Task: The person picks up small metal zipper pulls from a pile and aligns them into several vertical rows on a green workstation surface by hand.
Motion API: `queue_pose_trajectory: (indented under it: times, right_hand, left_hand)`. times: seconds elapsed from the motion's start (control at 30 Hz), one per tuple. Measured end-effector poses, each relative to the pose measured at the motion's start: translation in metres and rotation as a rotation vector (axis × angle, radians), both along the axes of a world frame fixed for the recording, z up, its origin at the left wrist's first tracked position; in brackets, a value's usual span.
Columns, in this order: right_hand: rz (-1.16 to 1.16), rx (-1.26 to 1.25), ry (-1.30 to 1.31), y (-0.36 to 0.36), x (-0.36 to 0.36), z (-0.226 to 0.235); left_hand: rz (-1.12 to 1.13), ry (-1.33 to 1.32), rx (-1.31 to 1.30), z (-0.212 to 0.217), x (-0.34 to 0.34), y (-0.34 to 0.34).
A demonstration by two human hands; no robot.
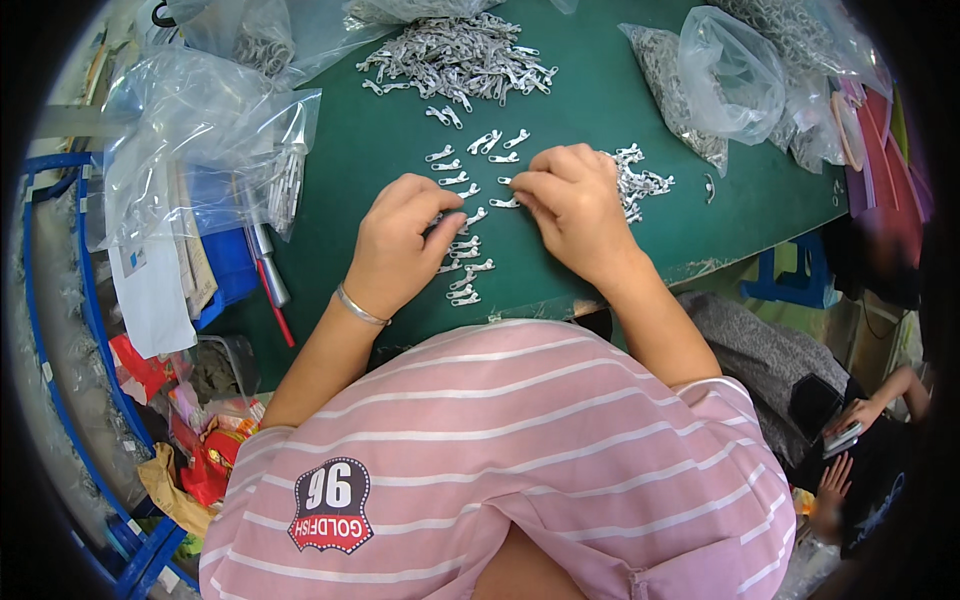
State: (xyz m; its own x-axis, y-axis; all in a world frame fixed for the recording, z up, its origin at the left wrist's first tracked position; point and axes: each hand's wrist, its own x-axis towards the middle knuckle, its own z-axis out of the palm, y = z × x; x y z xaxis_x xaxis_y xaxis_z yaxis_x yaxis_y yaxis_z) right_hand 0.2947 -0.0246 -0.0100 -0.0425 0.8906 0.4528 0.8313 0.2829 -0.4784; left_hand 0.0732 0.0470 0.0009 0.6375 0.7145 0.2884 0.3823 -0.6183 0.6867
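Left hand: the left hand (405,235) rests curled on the green table (600,100), fingers narrow, thumb and forefinger pinched over one of the small metal pieces; whether it really grips that piece I cannot tell.
Right hand: the right hand (572,200) is closed to a pinch on a zipper pull (505,203) that pokes out just left of its fingertips.
Row of pulls: sorted zipper pulls (465,270) lie in a loose column between the two hands and on toward the person's body; more lie just beyond the fingertips.
Small heap: a little pile of pulls (640,182) touches the far side of the right hand.
Big heap: a larger pile (460,58) lies well beyond both hands, beside clear plastic bags (730,75).
Risk, sweep: either wrist probably scatters the column if it slides sideways, since the pieces lie right under the palms.
Risk, slip: the pinched pull is tiny and smooth; a loose pinch likely drops it among the others.
Risk, edge: the nearest pulls sit close to the table's near edge and could be nudged off.
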Motion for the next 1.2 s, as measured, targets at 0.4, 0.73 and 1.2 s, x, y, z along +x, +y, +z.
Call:
queue_pose_trajectory:
  times: [0.4,0.73,1.2]
  right_hand:
    - [-0.082,-0.003,-0.127,-0.023,0.021,0.012]
    - [-0.067,-0.009,-0.123,-0.015,0.027,0.019]
    - [0.059,0.033,-0.094,0.015,0.002,0.001]
  left_hand:
    - [0.067,-0.033,-0.014,-0.001,-0.004,0.002]
    - [0.048,-0.032,0.043,-0.006,-0.001,0.008]
    - [0.059,-0.020,0.070,-0.010,0.000,0.017]
